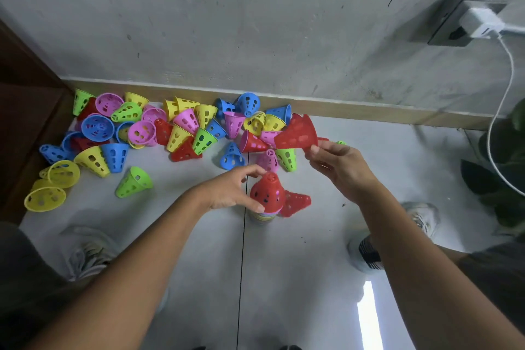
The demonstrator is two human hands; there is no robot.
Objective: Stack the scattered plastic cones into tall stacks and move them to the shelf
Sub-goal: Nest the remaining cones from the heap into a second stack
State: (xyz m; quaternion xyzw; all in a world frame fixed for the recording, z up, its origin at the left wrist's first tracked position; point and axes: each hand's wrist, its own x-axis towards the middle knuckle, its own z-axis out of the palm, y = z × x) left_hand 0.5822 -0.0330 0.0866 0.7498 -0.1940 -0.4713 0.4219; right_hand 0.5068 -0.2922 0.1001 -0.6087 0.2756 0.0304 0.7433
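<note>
Early days, by the looks: one stack (pixel 265 202) is steadied on the floor (pixel 312 264) by the left hand (pixel 233 193), a red cone (pixel 297 133) is pinched in the right hand (pixel 338 163), loads of scattered cones (pixel 136 133) remain unstacked. No shelf visible.

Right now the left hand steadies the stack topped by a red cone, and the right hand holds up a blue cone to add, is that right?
Not quite. In the head view, the cone in the right hand is red, not blue. The rest holds: the left hand steadies the stack, which is topped by a red cone.
</note>
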